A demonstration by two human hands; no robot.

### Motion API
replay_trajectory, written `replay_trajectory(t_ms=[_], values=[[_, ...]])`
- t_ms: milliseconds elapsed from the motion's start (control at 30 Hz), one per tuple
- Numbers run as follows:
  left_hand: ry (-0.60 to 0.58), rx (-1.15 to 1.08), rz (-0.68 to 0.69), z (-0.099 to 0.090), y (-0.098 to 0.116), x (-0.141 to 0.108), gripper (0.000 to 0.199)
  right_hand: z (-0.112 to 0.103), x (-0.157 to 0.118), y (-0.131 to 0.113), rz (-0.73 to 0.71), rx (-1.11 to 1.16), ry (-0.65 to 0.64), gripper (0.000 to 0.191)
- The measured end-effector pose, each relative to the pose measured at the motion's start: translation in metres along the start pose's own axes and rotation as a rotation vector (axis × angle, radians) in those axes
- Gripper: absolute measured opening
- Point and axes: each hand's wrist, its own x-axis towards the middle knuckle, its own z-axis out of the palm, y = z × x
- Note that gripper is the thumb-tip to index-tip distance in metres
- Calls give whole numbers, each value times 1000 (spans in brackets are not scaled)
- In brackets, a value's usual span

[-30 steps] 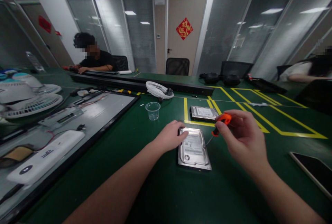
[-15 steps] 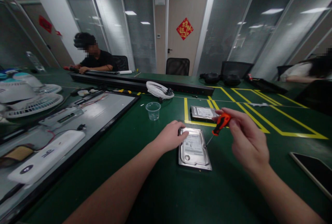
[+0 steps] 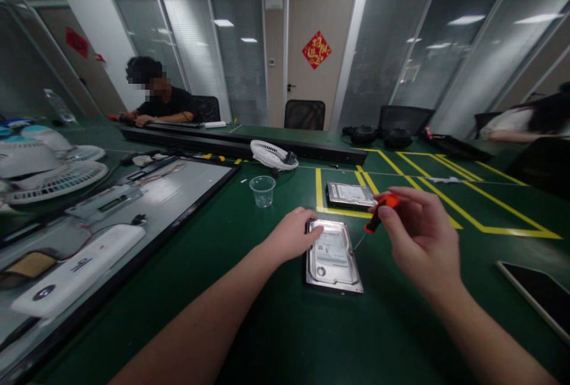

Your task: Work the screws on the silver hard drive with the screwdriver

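Observation:
A silver hard drive [image 3: 332, 260] with a white label lies flat on the green table in front of me. My left hand [image 3: 297, 234] grips its upper left edge, the thumb on top and the other fingers partly hidden along the side. An orange and black screwdriver [image 3: 378, 215] is pinched by the handle in my right hand [image 3: 423, 242]. Its thin shaft slants down to the left, and the tip meets the drive's right edge; any screw there is too small to make out. Behind lies a second hard drive [image 3: 350, 193], inside yellow tape lines.
A clear plastic cup [image 3: 262, 192] stands left of the drives, near a white fan grille [image 3: 274, 156]. A large panel [image 3: 178, 195] with a white power bank-like device [image 3: 80, 269] fills the left. A phone [image 3: 537, 296] lies at right. Another person [image 3: 167, 103] sits across the table.
My right hand's fingers have shifted around the screwdriver handle, the thumb now further left over it. The screwdriver tip, the hard drive and my left hand stay in place.

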Motion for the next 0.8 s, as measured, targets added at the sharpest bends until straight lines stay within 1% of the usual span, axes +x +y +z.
replay_trajectory(t_ms=[100,200,433,567,800], values=[[-10,-5,-14,0,1,0,35,-2,0,1,-31,-63,-19,29],[-14,-12,-20,-1,1,-1,36,-4,-1,0,-33,-80,-38,26],[-8,-9,-6,-2,0,-1,36,-3,-2,-1,40,19,-51,28],[-5,-13,2,-2,1,-1,36,-2,-1,-1,48,9,-38,27],[-9,-13,-1,-2,1,-1,35,-1,0,2,-11,-50,-18,27]])
